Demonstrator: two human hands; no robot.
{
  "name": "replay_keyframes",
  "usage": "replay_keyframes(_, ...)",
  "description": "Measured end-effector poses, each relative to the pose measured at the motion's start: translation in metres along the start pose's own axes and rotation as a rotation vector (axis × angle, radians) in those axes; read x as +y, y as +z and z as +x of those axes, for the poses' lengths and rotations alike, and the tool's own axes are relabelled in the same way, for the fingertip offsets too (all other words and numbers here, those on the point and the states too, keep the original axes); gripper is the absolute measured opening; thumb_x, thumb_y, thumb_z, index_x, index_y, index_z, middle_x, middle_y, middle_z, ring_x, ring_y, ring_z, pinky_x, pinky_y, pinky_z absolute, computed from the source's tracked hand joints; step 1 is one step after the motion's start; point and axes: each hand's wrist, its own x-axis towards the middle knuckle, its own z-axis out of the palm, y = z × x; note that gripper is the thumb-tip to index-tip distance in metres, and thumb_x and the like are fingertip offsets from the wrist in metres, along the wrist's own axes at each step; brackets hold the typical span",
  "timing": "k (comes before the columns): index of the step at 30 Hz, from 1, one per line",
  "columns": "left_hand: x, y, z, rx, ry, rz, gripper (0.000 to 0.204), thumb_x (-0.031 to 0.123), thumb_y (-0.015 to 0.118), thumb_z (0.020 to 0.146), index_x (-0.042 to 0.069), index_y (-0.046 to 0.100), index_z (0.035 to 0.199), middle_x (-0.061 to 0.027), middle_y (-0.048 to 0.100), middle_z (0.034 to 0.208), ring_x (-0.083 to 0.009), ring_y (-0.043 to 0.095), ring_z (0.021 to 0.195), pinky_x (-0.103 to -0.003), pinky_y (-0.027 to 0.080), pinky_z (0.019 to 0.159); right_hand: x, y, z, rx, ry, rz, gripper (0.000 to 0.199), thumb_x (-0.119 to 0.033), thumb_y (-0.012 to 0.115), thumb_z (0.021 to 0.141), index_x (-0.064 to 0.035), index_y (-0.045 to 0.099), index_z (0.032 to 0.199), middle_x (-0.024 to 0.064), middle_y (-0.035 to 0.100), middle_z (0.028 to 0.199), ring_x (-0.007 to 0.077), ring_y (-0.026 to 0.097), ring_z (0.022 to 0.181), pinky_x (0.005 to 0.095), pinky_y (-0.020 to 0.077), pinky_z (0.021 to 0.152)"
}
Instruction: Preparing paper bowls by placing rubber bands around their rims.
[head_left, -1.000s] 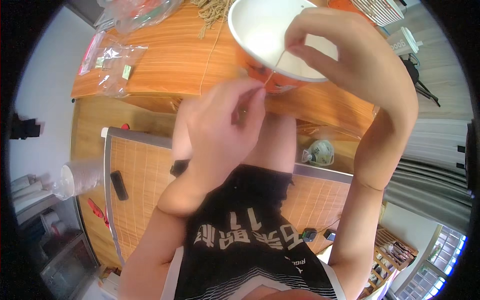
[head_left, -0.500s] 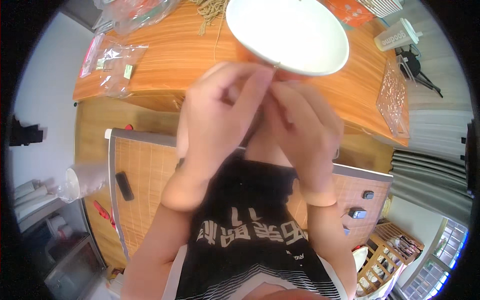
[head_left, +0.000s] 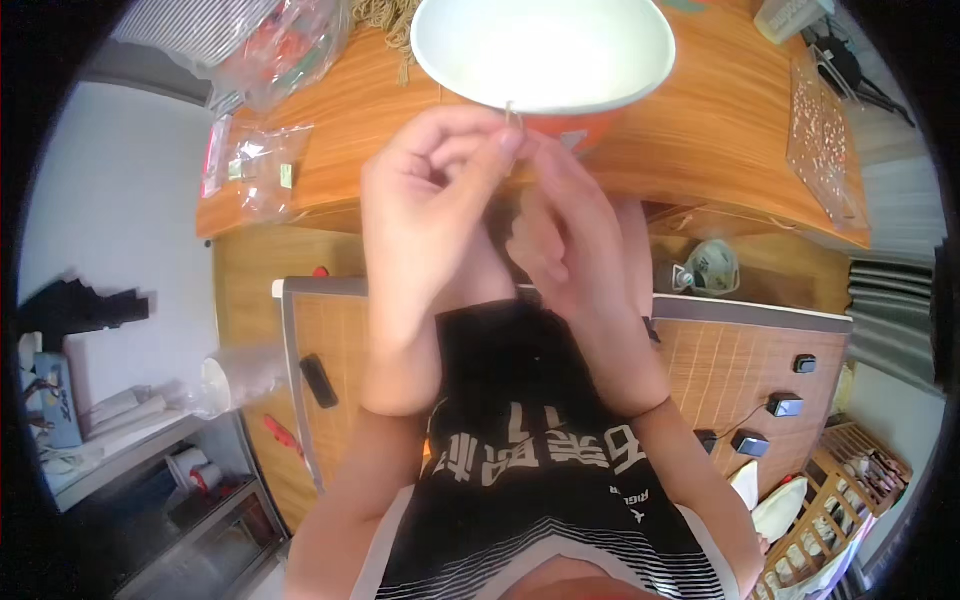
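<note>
My left hand (head_left: pixel 425 205) is raised in front of the bowl, thumb and forefinger pinched on a thin tan cord (head_left: pixel 510 108). A short end or loop of this cord sticks up above the fingertips; the fingers hide the rest. My right hand (head_left: pixel 575 225) meets the left at the fingertips, its thumb and forefinger closed at the same cord, its other fingers curled. Just beyond both hands stands a large bowl (head_left: pixel 545 60), white inside and orange outside, on the wooden table (head_left: pixel 720 130). A bundle of tan cord (head_left: pixel 385 15) lies left of the bowl.
Clear plastic packets (head_left: pixel 265 170) and a bag with red contents (head_left: pixel 290 45) lie at the table's left. At the right are a clear tray of small beads (head_left: pixel 825 150), a pale cup (head_left: pixel 790 15) and a black item with a cable (head_left: pixel 840 65). A phone (head_left: pixel 318 380) rests on the mat.
The view has shifted, so the bowl sits higher and further left. Both hands stay together at the cord, more of which shows above the left fingertips.
</note>
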Motion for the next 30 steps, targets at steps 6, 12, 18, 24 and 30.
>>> replay_keyframes(6, 0.002, -0.005, -0.001, -0.008, 0.030, 0.199, 0.010, 0.006, 0.073, 0.092, 0.000, 0.072, 0.100, 0.0044, 0.065, 0.077, 0.0017, 0.046, 0.061, -0.015, 0.036, 0.055, 0.007, 0.011, 0.011, 0.029, -0.029, 0.284, 0.019, -0.019, 0.056, 0.104, -0.0088, 0.062, 0.118, -0.0059, 0.046, 0.059, 0.0042, 0.032, 0.040, 0.0202, 0.0247, 0.041)
replay_keyframes(12, 0.001, 0.004, -0.002, 0.171, 0.117, 0.204, 0.011, 0.006, 0.076, 0.089, 0.000, 0.073, 0.098, 0.0040, 0.063, 0.080, 0.0017, 0.040, 0.060, -0.016, 0.030, 0.052, 0.003, 0.011, 0.004, 0.105, 0.033, 0.295, 0.012, -0.021, 0.060, 0.101, -0.0126, 0.061, 0.111, -0.0066, 0.058, 0.088, 0.0035, 0.047, 0.068, 0.0216, 0.0358, 0.058)
replay_keyframes(18, -0.011, 0.006, 0.002, 0.146, 0.276, 0.422, 0.008, 0.005, 0.076, 0.089, 0.000, 0.075, 0.095, 0.0019, 0.064, 0.081, -0.0018, 0.044, 0.061, -0.016, 0.036, 0.058, 0.019, -0.002, 0.010, 0.039, -0.110, 0.263, 0.017, -0.020, 0.060, 0.102, -0.0100, 0.063, 0.116, -0.0036, 0.064, 0.114, 0.0082, 0.056, 0.096, 0.0288, 0.0449, 0.078)
replay_keyframes(24, -0.008, 0.009, 0.001, -0.044, -0.071, -0.178, 0.011, 0.003, 0.073, 0.091, -0.004, 0.072, 0.099, -0.0064, 0.073, 0.091, -0.0059, 0.062, 0.074, -0.020, 0.049, 0.067, 0.030, -0.010, 0.019, 0.028, -0.406, 0.142, 0.016, -0.008, 0.063, 0.099, -0.0029, 0.066, 0.115, 0.0064, 0.070, 0.114, 0.0140, 0.066, 0.101, 0.0283, 0.0526, 0.084)
replay_keyframes(30, 0.003, 0.014, -0.001, -0.028, -0.149, -0.224, 0.011, 0.003, 0.073, 0.091, -0.003, 0.071, 0.100, -0.0020, 0.071, 0.083, -0.0027, 0.059, 0.067, -0.018, 0.046, 0.063, 0.021, -0.013, 0.014, 0.194, -0.645, -0.383, 0.019, 0.000, 0.070, 0.092, -0.0005, 0.069, 0.112, 0.0098, 0.071, 0.107, 0.0133, 0.068, 0.093, 0.0254, 0.0558, 0.083)
